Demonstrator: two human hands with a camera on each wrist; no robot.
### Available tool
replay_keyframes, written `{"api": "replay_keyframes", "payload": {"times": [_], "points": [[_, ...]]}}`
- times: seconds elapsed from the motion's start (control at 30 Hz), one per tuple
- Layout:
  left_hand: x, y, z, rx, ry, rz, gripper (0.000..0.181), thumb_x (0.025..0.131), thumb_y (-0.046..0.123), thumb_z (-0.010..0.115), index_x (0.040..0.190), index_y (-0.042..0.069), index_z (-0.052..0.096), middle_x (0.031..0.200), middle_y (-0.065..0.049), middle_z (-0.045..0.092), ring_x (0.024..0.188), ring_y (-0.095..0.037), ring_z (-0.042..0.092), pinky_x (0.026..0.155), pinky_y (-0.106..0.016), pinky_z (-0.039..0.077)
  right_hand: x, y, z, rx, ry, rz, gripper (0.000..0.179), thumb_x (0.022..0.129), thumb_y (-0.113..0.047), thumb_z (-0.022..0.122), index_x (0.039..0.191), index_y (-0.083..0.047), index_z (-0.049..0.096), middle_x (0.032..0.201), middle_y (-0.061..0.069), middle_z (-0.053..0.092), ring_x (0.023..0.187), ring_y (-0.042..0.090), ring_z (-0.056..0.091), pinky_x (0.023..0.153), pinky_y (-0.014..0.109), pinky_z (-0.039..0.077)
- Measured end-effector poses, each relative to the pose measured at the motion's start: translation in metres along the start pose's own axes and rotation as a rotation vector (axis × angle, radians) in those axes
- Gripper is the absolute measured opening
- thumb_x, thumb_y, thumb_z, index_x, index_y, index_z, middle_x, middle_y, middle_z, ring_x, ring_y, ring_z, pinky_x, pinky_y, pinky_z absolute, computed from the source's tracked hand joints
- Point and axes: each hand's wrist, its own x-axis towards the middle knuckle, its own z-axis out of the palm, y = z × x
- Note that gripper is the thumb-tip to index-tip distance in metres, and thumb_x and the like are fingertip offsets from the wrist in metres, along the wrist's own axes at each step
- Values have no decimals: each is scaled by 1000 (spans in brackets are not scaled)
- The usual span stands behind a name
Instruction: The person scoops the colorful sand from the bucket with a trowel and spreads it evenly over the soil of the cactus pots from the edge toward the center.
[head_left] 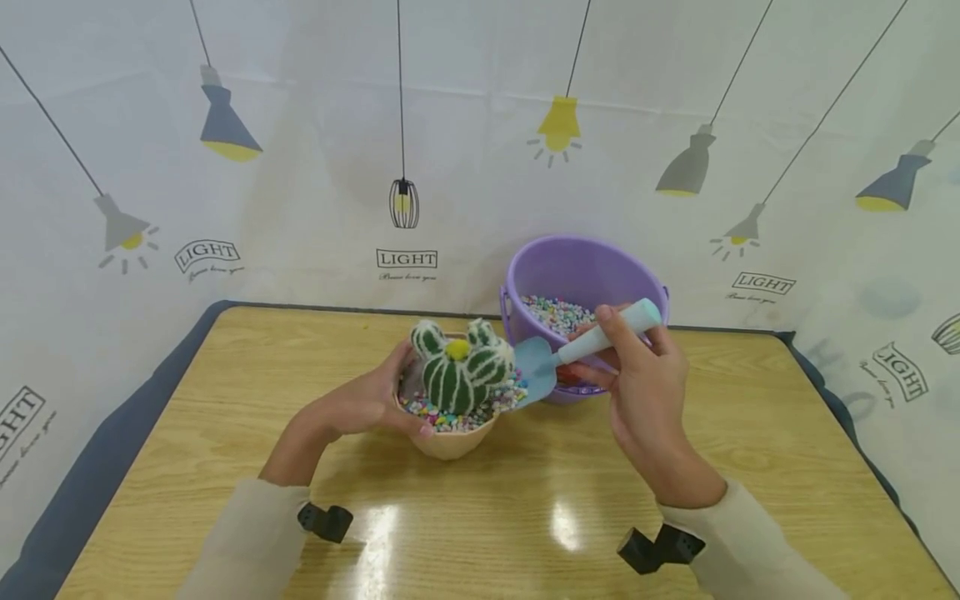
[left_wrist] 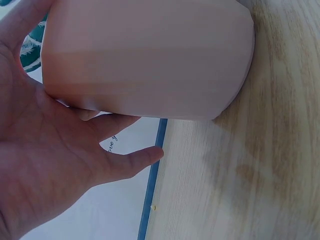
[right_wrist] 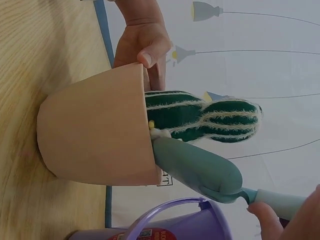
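Observation:
A beige flower pot (head_left: 450, 444) stands on the table with a knitted-looking green cactus (head_left: 459, 385) in it, white-striped and topped with a yellow tuft. Colourful pebbles (head_left: 427, 411) lie round the cactus's base. My left hand (head_left: 372, 398) holds the pot by its left side, thumb at the front rim. My right hand (head_left: 645, 375) grips the pale handle of a light blue garden trowel (head_left: 536, 372). The trowel's blade slants down to the pot's right rim, its tip right at the pebbles. In the right wrist view, the blade (right_wrist: 200, 167) shows its rounded underside beside the cactus.
Behind the right hand a purple bucket (head_left: 585, 258) leans back, with more coloured pebbles (head_left: 558, 315) inside and a handle on its side. A white cloth (head_left: 480, 167) printed with lamps hangs behind the wooden table (head_left: 300, 358).

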Motion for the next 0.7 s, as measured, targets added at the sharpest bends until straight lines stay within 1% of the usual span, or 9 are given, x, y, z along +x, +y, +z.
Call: {"api": "replay_keyframes", "payload": {"times": [0.1,0.27,0.37,0.53,0.6,0.7], "points": [[0,0,0,-1,0,-6,130,69,31,87,156,24,-10,162,-11,2,149,-30,5,120,-50,10,1,-1,2,-2,2,-10,24,87,-20,74,96,-2,60,82,13,70,67,24,71,55,39,58],[0,0,0,-6,-1,7,128,70,30,86,156,25,-9,162,-11,3,149,-30,5,120,-50,10,1,-2,6,-2,-2,-28,21,87,-18,74,92,-2,61,82,12,69,66,23,71,54,40,58],[0,1,0,-2,-2,13,128,69,30,86,156,26,-9,162,-10,5,149,-30,6,120,-50,10,2,-3,8,-10,-15,-42,21,86,-17,74,93,-2,62,85,11,69,67,23,71,53,39,58],[1,1,-1,0,-1,20,129,68,30,86,155,28,-8,161,-10,6,148,-29,7,119,-52,10,5,-7,8,-6,-63,-76,22,88,-16,73,95,1,61,83,12,68,68,24,70,54,38,58],[1,1,-1,2,-5,16,129,69,30,86,155,28,-9,162,-9,4,149,-28,6,119,-51,9,7,-9,7,-15,-83,-74,23,89,-16,72,96,2,60,83,13,68,69,24,70,56,40,59],[1,1,-2,10,-10,9,129,69,30,86,156,25,-10,162,-11,2,149,-30,4,120,-50,9,11,-10,6,-47,-103,-40,24,90,-18,71,99,1,60,85,13,68,71,23,70,61,42,59]]}}
